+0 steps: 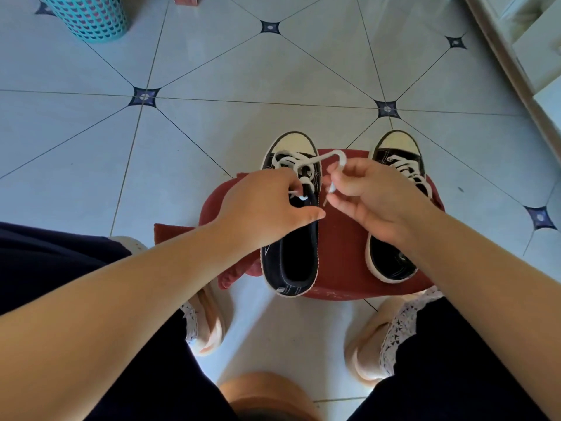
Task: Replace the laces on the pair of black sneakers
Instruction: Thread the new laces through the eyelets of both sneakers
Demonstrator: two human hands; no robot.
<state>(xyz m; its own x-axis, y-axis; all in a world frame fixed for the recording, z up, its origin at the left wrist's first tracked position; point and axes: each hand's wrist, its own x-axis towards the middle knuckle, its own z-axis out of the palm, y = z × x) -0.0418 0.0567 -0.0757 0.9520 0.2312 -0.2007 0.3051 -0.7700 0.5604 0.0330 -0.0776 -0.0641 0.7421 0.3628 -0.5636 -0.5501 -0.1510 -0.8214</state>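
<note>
I see the scene in soft daylight, rather cool and bluish on the tiled floor [212, 71]. The brightest place is a pale patch on the floor between the legs, and the cabinet [540, 41] at the upper right is nearly washed out. The dark trousers [60, 262] lose all detail. Shadows are weak, with soft edges. The wide lens bends the tile lines near the borders and makes both forearms [121, 299] look very large at the bottom. The left hand [267, 205], the right hand [373, 192] and the white lace [318, 158] they pinch are a little soft. A peach-coloured shape [267, 396] at the bottom edge is out of focus.
</note>
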